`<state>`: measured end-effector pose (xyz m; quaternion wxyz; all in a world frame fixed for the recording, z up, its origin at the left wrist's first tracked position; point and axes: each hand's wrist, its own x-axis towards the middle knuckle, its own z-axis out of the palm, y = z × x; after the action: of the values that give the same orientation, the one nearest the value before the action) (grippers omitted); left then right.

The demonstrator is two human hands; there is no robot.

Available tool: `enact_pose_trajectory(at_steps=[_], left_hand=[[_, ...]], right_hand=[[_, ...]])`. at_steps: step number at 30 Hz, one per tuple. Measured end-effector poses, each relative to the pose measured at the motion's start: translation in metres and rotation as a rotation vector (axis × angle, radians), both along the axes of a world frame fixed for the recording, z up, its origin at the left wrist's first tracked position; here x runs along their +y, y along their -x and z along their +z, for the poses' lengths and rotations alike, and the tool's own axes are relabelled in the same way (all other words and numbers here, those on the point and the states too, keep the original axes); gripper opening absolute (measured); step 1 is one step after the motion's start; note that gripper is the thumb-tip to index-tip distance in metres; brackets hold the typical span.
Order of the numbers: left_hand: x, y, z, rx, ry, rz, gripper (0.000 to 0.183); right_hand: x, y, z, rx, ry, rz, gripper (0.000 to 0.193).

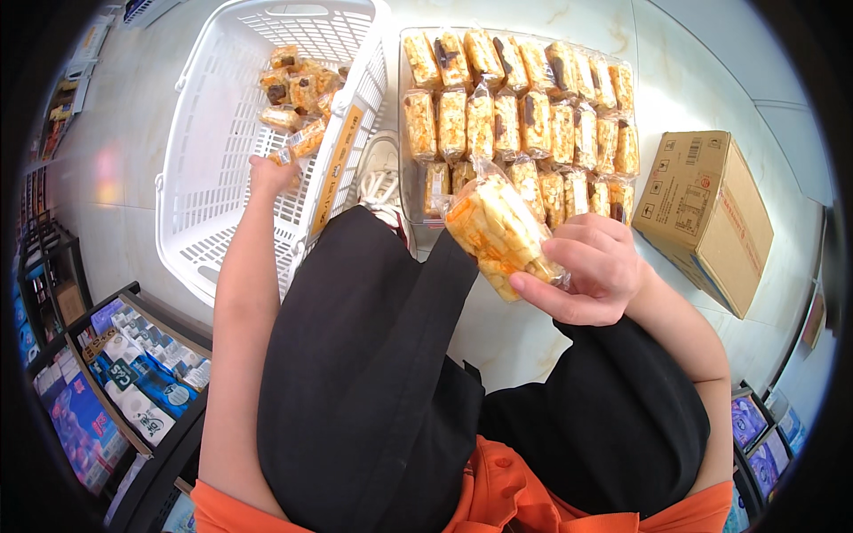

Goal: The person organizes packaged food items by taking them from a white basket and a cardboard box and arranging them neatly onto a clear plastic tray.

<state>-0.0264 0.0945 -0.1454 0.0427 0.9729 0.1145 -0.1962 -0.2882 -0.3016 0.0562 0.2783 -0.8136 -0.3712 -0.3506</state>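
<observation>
My right hand grips a clear-wrapped snack bar, yellowish with orange patches, by its lower right end, thumb and fingers closed on it. This bar is tilted, above the floor and in front of the clear tray. Rows of similar wrapped bars, some with dark pieces, fill that tray. On the left, my left hand reaches into a white slotted basket. Its fingers close around the near end of a small wrapped bar; some fingertips are hidden. Other wrapped bars lie loosely heaped beyond it.
A closed cardboard box stands on the pale tiled floor, right of the tray. Between basket and tray is my white shoe. Low shelves with packaged goods stand at the left; more packs are at the lower right.
</observation>
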Motion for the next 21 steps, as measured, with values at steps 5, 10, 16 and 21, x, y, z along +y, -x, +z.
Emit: enact_pose_trajectory(at_steps=[5, 10, 16, 21], left_hand=[[0.025, 0.000, -0.004, 0.045, 0.271, 0.120, 0.066], [-0.010, -0.010, 0.049, 0.101, 0.353, 0.276, 0.051], [-0.057, -0.034, 0.096, -0.613, 0.697, 0.259, 0.086], [-0.131, -0.019, 0.175, -0.563, 1.182, -0.034, 0.074]], right_hand=[[0.003, 0.008, -0.010, 0.061, 0.178, 0.087, 0.025], [0.010, 0.020, -0.040, 0.330, 0.444, 0.128, 0.022], [0.014, 0.014, -0.059, 0.388, 0.584, 0.059, 0.022], [0.006, -0.001, -0.082, 0.528, 0.621, -0.063, 0.028]])
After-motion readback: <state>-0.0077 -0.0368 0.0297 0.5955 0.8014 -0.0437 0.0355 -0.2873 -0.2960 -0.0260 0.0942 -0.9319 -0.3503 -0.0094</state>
